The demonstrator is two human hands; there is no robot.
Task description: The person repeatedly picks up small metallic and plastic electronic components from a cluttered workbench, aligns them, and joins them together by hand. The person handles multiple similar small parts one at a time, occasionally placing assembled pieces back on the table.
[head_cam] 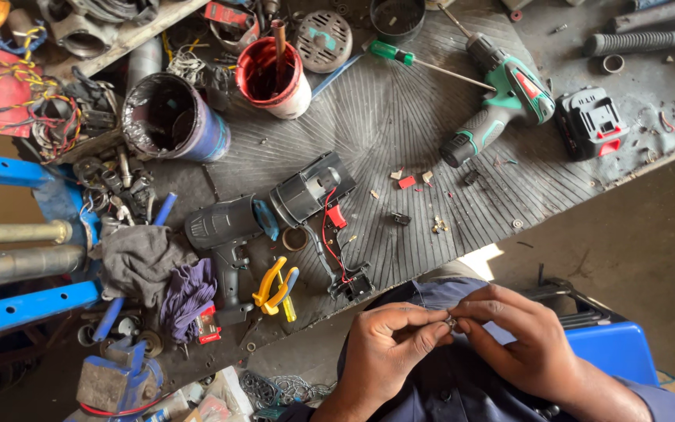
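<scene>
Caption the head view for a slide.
Both hands, left hand and right hand, pinch a small metal part beside a workbench with an opened drill housing.

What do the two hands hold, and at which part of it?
Both the left hand and the right hand pinch one small metal part between their fingertips, one at each side. What kind of part it is cannot be told.

My workbench (pixel 400 117) is topped with a grey ribbed mat. On it lie a green cordless drill (pixel 501 105), a black battery pack (pixel 590 123), a green-handled screwdriver (pixel 423 64) and an opened black drill housing (pixel 322 215) with red wires. A red pot (pixel 275 78), a dark can (pixel 173 117), yellow-handled pliers (pixel 275 287) and rags (pixel 158 277) crowd the bench's left end.
</scene>
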